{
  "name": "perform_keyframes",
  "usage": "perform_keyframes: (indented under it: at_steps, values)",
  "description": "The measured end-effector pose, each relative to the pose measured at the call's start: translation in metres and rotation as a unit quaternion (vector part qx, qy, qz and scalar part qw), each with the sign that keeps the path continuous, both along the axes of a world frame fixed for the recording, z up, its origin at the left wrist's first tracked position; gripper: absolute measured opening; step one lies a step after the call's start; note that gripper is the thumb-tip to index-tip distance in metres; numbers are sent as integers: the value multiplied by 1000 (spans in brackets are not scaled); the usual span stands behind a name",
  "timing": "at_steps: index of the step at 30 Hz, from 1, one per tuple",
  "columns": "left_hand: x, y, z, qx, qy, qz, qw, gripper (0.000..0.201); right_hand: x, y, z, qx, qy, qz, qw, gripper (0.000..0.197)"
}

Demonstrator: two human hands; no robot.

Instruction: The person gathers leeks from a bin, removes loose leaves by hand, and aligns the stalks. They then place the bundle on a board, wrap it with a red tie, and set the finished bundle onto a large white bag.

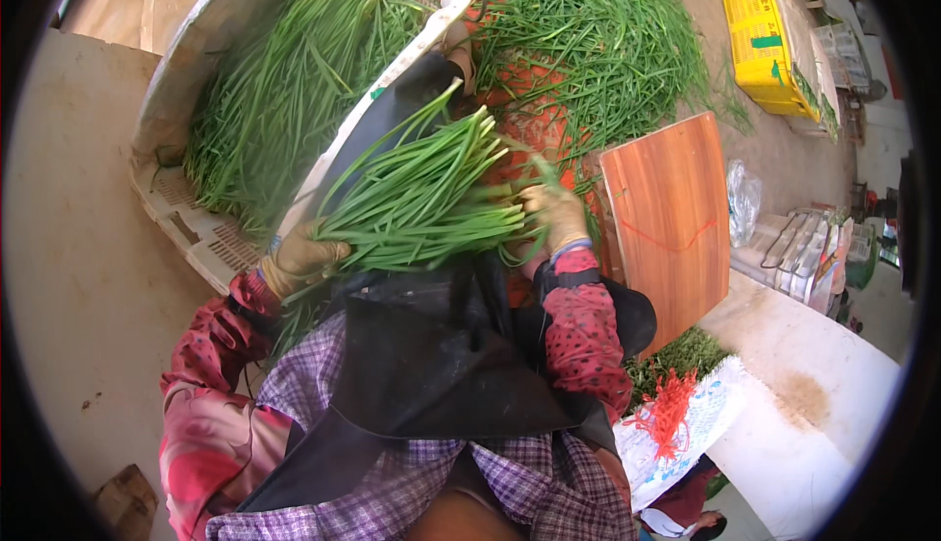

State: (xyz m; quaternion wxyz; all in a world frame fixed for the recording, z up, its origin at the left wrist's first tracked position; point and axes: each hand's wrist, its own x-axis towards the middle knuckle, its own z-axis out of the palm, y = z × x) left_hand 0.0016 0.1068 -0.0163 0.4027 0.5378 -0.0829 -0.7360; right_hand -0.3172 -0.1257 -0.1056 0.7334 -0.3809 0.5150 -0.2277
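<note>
Across my lap, one bundle of green chives (pixel 421 203) lies over a black apron (pixel 431 355), long axis running left to upper right. Left hand (pixel 299 259) fingers clenched on its stem end; right hand (pixel 554 216) fingers grasping the middle. One white crate (pixel 186 218) holds more chives. One yellow crate (pixel 769 41) stands well apart.

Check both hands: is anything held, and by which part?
Both gloved hands hold one bunch of green chive stalks. The left hand grips the cut base end; the right hand holds it further along the stalks, toward the leafy tips.
</note>
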Motion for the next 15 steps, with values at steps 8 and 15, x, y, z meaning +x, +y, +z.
perform_keyframes:
  at_steps: [8, 15]
  values:
    - [-2, -4, 2, 1, 15, 25, 1000, 40, 98, 16, 81, -95, 6, 41, 995, 14]
    - [7, -5, 7, 36, 4, -13, 999, 44, 98, 13, 43, -11, 17, 89, 996, 9]
